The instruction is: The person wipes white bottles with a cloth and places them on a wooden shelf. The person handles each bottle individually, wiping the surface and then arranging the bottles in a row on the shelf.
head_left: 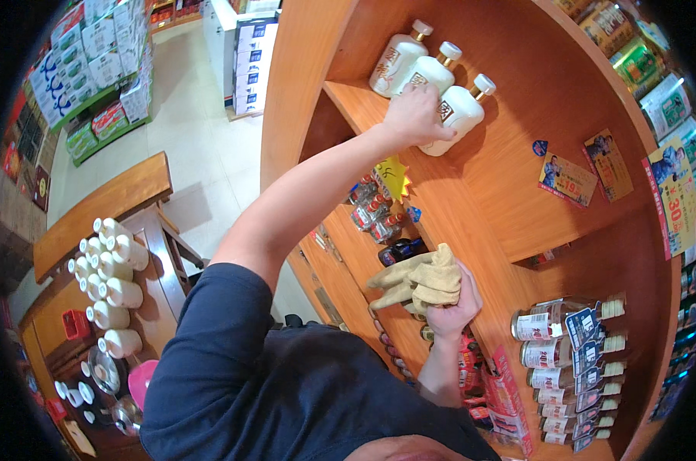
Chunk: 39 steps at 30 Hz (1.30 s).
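Observation:
Three white bottles with metallic-looking caps stand in a row on an upper wooden shelf. My left hand (418, 117) reaches across to the nearest white bottle (460, 112), its thumb over the front and its fingers between this one and the middle white bottle (434, 72). The far white bottle (398, 63) stands apart from my hand. Lower down, my right hand (457, 306) is closed round a bunched yellowish-tan cloth (432, 280), part of which hangs off to the left.
Clear glass bottles (551, 357) with hanging tags line the shelf at right. Small bottles (378, 219) sit on a lower shelf beside a yellow star-shaped tag (392, 178). Several white bottles (114, 265) crowd a wooden table at left, near a bench (106, 207).

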Motion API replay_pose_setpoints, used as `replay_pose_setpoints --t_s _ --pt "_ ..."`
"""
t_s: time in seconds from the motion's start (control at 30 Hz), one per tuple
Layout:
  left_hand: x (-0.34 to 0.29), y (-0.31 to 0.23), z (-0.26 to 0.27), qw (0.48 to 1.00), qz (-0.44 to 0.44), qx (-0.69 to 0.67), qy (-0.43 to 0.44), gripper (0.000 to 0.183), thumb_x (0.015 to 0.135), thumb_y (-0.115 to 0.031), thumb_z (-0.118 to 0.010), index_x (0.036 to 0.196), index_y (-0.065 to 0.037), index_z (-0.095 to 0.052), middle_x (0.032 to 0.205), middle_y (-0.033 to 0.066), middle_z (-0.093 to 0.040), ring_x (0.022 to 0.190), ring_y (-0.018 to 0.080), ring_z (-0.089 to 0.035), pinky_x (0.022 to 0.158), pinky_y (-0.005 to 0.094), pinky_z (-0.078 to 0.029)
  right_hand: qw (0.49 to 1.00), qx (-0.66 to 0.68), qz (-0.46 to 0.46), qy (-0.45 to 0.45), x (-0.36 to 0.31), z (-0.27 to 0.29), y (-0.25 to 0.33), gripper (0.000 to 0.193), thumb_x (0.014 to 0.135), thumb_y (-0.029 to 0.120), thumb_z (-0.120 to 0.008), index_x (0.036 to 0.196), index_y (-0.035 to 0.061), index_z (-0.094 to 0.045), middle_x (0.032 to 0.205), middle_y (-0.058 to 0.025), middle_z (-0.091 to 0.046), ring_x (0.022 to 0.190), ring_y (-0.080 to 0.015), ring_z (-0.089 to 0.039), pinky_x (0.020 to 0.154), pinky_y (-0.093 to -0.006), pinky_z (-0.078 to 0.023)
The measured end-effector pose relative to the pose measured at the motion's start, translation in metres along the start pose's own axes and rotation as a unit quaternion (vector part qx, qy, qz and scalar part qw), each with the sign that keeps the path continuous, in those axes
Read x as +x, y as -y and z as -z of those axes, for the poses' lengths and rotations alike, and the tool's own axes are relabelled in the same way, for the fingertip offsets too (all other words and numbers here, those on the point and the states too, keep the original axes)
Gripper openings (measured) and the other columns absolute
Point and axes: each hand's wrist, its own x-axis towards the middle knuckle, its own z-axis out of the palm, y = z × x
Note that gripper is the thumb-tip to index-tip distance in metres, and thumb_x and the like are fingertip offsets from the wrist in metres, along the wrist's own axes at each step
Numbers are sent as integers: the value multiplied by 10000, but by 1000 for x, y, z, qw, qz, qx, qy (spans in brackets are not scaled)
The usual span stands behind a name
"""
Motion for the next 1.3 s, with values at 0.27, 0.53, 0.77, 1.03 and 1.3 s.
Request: replay_pose_setpoints --t_s 0.27,0.53,0.77,1.03,1.3 --pt "-7 -15 3 996 21 77 36 747 643 -508 -823 1095 44 -603 1123 222 -657 1036 379 -673 856 466 -571 991 87 -30 100 -13 -36 2 537 653 141 -806 1133 -63 -681 1084 -199 -719 992 -316 -722 894 -396 -559" --pt "-11 -14 24 994 58 36 84 955 503 -727 -876 1120 -34 -650 1098 186 -690 1012 368 -680 860 464 -547 627 545 -487 269 -79 -121 -49 486 1065 377 -524 1395 21 -540 1316 -111 -626 1208 -203 -583 1020 -383 -480" --pt "-249 107 78 917 113 -86 -374 364 822 -282 -773 1033 0 -684 960 176 -709 909 310 -691 809 410 -546 661 222 -342 629 -139 -226 -35 552 1074 433 -471 1474 54 -441 1383 -128 -576 1189 -258 -612 1002 -395 -519" --pt "-609 179 209 566 586 189 -548 708 767 -142 -743 1356 27 -390 1290 262 -481 1253 411 -461 1076 479 -388 497 278 -354 742 -97 -261 4 533 1051 384 -522 1423 7 -457 1266 -152 -632 994 -256 -676 899 -404 -579" --pt "-652 192 293 300 664 151 -668 1167 651 -222 -916 1524 45 -189 1499 325 -328 1403 441 -356 1195 490 -309 448 400 -451 660 -82 -293 66 649 1018 541 -529 1340 -23 -557 1233 -135 -676 1045 -235 -694 909 -384 -580"
